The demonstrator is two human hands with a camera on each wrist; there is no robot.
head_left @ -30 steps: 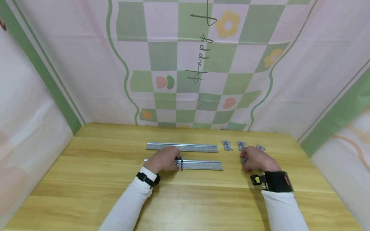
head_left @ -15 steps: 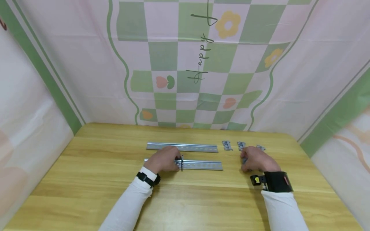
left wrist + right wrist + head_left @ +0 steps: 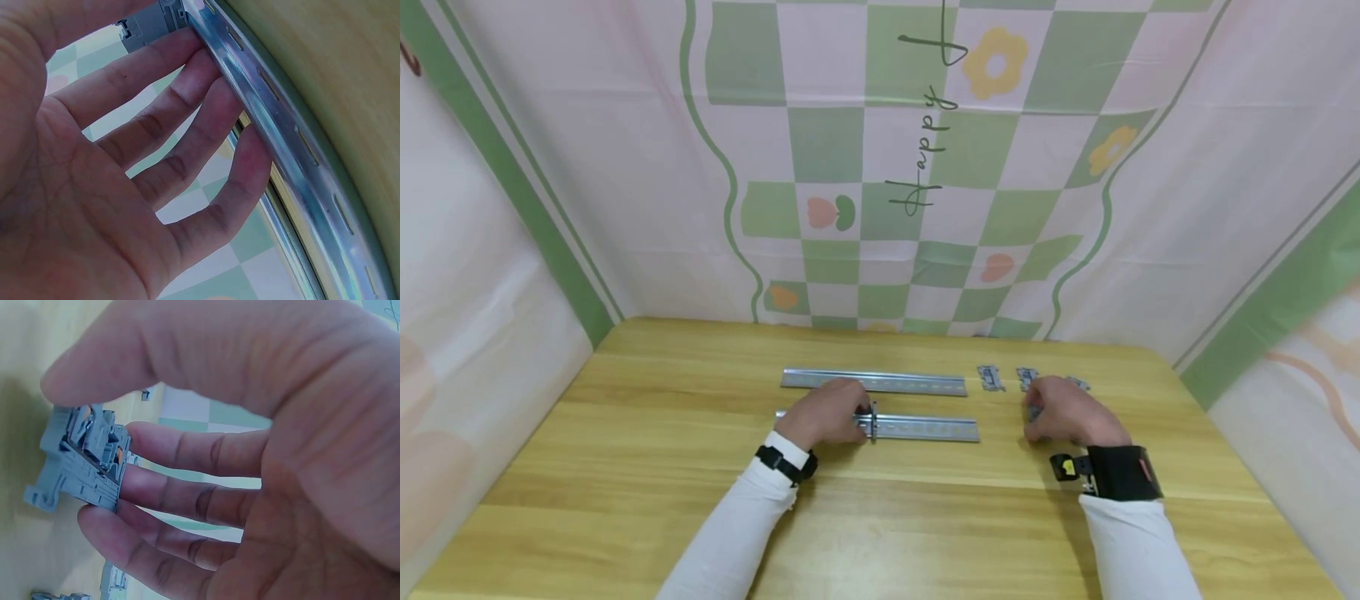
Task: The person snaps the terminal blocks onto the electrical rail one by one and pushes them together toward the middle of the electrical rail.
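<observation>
My left hand point(image 3: 826, 412) holds the nearer slotted metal DIN rail point(image 3: 928, 428) by its long edges. In the left wrist view its fingertips point(image 3: 228, 103) press along the rail's far edge. A thin grey terminal block point(image 3: 873, 422) stands upright across that rail, beside the left thumb and index finger. Out to the right, my right hand point(image 3: 1071, 412) pinches another grey terminal block point(image 3: 87, 456) between thumb and fingers, its clip foot pointing toward the tabletop. From the head this held block is mostly hidden behind the fingers.
A second DIN rail point(image 3: 910, 385) lies parallel behind the first. To its right, a terminal block point(image 3: 990, 378), another block point(image 3: 1027, 377) and a partly covered block point(image 3: 1078, 383) lie in a row on the wooden table point(image 3: 880, 525). A patterned curtain point(image 3: 820, 142) hangs behind.
</observation>
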